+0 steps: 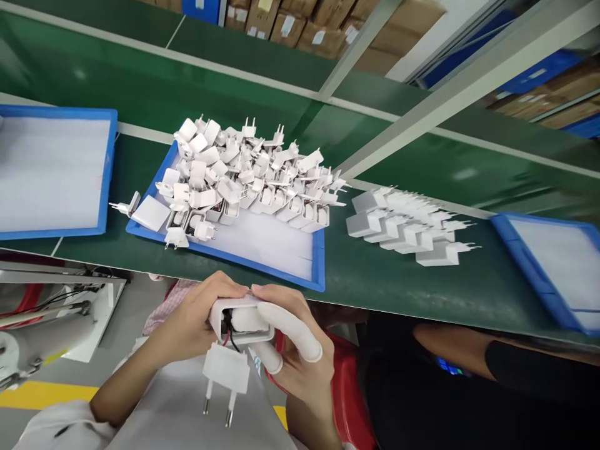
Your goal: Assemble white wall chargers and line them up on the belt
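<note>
Between my two hands is a white power adapter housing (216,319), its open end facing me. Inside it show a white block and dark parts. Red and black wires run out to a white plug cap (227,367), which hangs below with two pins pointing down. My left hand (197,312) is wrapped round the housing's left side. My right hand (300,350) grips the right side, with white finger cots on two fingers; one covered finger lies at the opening, against the white block. Just beyond, a blue-rimmed tray (319,269) holds a heap of similar open adapters (225,169).
Right of the tray, rows of white adapters with plugs (403,225) stand on the green bench (375,281). Blue-rimmed trays lie far left (109,181) and far right (529,275). A slanted metal post (422,119) rises behind. Another person's arm (450,350) is at right.
</note>
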`<act>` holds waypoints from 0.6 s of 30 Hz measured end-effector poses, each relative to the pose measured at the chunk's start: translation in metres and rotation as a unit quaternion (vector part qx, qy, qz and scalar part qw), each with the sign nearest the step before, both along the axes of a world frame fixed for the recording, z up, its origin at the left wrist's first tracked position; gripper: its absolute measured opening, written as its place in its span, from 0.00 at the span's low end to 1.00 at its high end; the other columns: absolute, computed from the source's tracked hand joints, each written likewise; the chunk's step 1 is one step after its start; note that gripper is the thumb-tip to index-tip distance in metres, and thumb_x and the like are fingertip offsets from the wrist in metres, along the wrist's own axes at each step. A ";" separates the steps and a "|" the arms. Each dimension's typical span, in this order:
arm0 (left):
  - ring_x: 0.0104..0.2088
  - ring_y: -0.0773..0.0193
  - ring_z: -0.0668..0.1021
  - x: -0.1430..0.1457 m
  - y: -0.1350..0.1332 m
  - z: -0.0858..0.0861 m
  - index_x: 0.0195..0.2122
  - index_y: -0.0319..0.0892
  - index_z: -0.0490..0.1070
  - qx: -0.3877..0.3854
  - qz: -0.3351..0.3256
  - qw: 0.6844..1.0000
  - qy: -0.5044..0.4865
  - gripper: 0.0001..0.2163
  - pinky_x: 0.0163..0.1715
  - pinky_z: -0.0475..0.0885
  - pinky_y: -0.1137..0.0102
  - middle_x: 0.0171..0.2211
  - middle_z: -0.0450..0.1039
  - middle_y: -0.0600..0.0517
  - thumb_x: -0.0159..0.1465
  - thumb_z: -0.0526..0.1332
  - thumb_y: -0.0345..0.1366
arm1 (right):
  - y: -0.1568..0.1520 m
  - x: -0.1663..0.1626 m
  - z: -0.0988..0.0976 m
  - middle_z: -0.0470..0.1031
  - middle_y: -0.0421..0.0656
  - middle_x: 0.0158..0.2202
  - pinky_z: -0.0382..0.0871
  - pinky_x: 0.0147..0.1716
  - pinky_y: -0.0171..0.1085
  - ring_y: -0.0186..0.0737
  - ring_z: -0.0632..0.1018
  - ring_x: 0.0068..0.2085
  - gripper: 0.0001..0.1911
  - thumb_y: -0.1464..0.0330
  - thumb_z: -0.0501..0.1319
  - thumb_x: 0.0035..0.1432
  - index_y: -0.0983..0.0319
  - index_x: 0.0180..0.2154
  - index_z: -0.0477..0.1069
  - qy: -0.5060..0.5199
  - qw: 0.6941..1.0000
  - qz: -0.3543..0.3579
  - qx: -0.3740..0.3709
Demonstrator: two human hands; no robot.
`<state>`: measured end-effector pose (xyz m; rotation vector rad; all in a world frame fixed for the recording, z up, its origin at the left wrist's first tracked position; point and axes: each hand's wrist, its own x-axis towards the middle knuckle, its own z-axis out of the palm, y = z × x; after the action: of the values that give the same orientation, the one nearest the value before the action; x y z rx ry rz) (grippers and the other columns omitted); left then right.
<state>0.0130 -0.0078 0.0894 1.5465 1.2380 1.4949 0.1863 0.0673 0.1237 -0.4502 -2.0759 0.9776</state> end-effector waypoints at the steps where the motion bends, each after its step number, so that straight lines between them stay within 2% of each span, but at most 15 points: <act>1: 0.42 0.57 0.79 0.002 -0.002 0.001 0.54 0.48 0.68 0.004 -0.002 1.000 -0.010 0.19 0.39 0.75 0.67 0.44 0.76 0.49 0.63 0.69 0.36 | -0.003 -0.001 -0.001 0.77 0.46 0.51 0.78 0.47 0.47 0.46 0.79 0.51 0.25 0.73 0.63 0.64 0.52 0.60 0.67 0.008 1.000 -0.008 0.001; 4: 0.43 0.56 0.78 0.007 -0.009 0.001 0.54 0.48 0.67 -0.016 -0.005 0.999 -0.032 0.20 0.40 0.75 0.65 0.43 0.74 0.49 0.62 0.69 0.38 | -0.012 -0.003 -0.005 0.78 0.47 0.48 0.79 0.43 0.45 0.46 0.80 0.48 0.21 0.73 0.61 0.66 0.54 0.59 0.69 0.024 0.999 -0.039 0.001; 8: 0.43 0.55 0.77 0.008 -0.014 0.002 0.55 0.48 0.67 -0.047 -0.002 0.999 -0.019 0.18 0.39 0.74 0.64 0.43 0.73 0.49 0.64 0.67 0.35 | -0.021 -0.004 -0.005 0.77 0.46 0.49 0.78 0.44 0.46 0.46 0.79 0.48 0.23 0.75 0.60 0.66 0.51 0.59 0.68 0.001 0.997 -0.073 0.009; 12: 0.39 0.57 0.75 0.006 -0.014 -0.001 0.54 0.47 0.66 -0.041 -0.013 0.999 0.006 0.21 0.34 0.71 0.66 0.40 0.70 0.51 0.61 0.68 0.32 | -0.019 -0.001 -0.006 0.75 0.47 0.48 0.77 0.44 0.46 0.46 0.78 0.48 0.17 0.72 0.58 0.68 0.52 0.56 0.68 -0.033 0.998 -0.048 0.003; 18: 0.35 0.60 0.75 0.005 -0.014 -0.004 0.49 0.46 0.68 -0.071 -0.016 0.997 -0.002 0.17 0.32 0.69 0.68 0.37 0.68 0.52 0.60 0.67 0.31 | -0.015 0.001 -0.015 0.73 0.47 0.49 0.75 0.45 0.46 0.44 0.75 0.48 0.16 0.75 0.58 0.66 0.55 0.54 0.67 -0.024 0.999 0.002 -0.023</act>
<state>0.0176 -0.0215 0.0856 1.4610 1.2829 1.3591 0.1875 0.0522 0.1083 -0.4980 -2.1015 1.0286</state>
